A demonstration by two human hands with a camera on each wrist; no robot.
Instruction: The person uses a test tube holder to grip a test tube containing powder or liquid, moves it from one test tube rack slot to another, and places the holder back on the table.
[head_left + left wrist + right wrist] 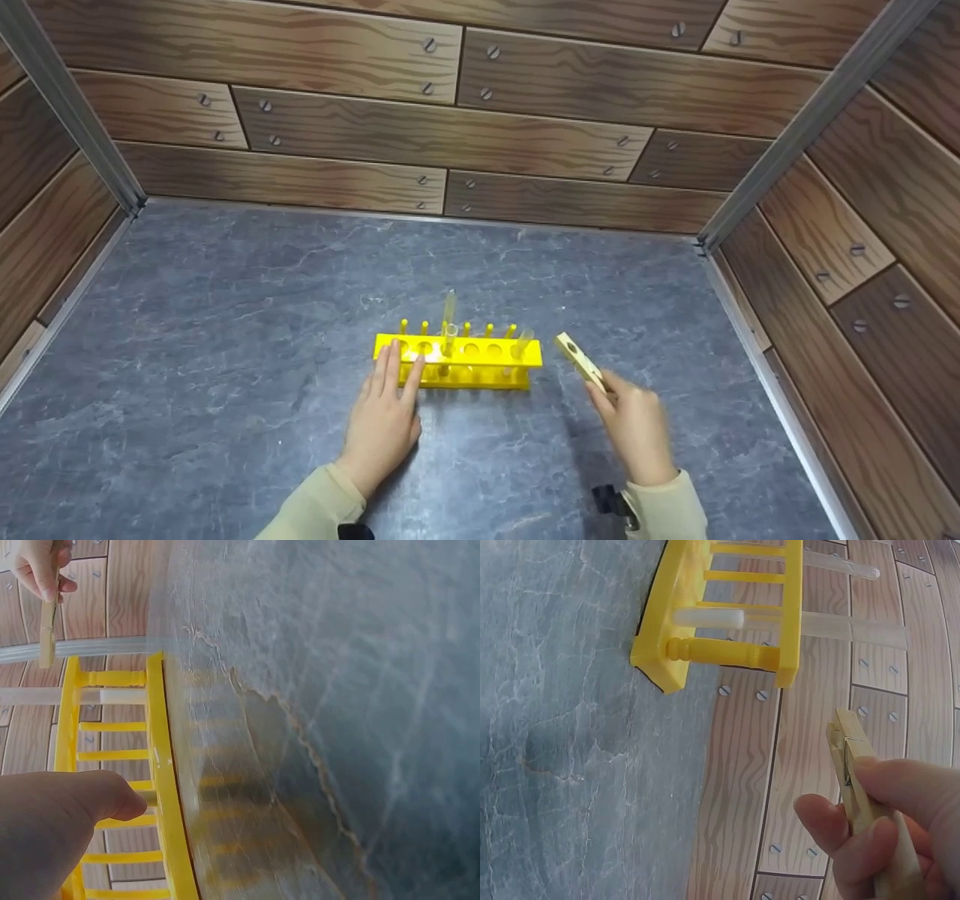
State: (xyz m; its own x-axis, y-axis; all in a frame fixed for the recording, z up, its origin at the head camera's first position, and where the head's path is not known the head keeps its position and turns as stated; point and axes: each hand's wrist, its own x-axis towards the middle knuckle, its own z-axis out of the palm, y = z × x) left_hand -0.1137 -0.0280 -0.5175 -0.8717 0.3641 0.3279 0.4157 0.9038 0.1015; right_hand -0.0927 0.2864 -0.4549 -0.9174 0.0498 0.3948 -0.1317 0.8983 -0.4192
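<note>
A yellow test tube rack (480, 361) stands on the floor of the booth, with a row of upright pegs along its back. My left hand (384, 427) rests on the rack's left end, fingers extended over its top plate. One clear test tube (855, 630) stands in the rightmost hole, white material at its bottom. Another test tube (449, 307) rises near the third hole, its round closed end upward in the right wrist view. To the right of the rack, my right hand (637, 427) pinches a wooden test tube clamp (579, 360), which is apart from the tubes.
Grey-blue marbled surface (225, 337) surrounds the rack. Wood-patterned panels (337, 127) form the back and side walls, joined by metal corner strips (795, 127). Dark wrist mounts (611, 499) sit at the cream sleeves (667, 510).
</note>
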